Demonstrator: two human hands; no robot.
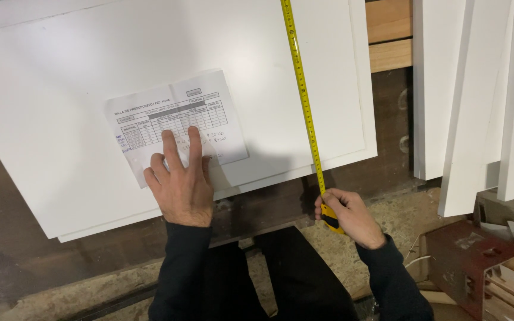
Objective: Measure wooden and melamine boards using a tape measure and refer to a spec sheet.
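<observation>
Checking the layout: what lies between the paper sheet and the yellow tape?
Only bare white panel between the paper sheet and the yellow tape, in the head view.

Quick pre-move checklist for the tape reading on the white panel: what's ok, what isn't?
1. Tape lies flat along the panel, inside its right edge: ok.
2. Right hand grips the tape case just off the panel's near edge: ok.
3. Tape hook seated on the far edge: cannot tell, it runs out of the top of the view.
4. Left hand pins the sheet to the panel, two fingers on its table: ok.
5. Tape square to the panel edge: cannot tell; it looks roughly parallel to the right edge.
6. Marking tool at hand: not ok, none in view.
</observation>
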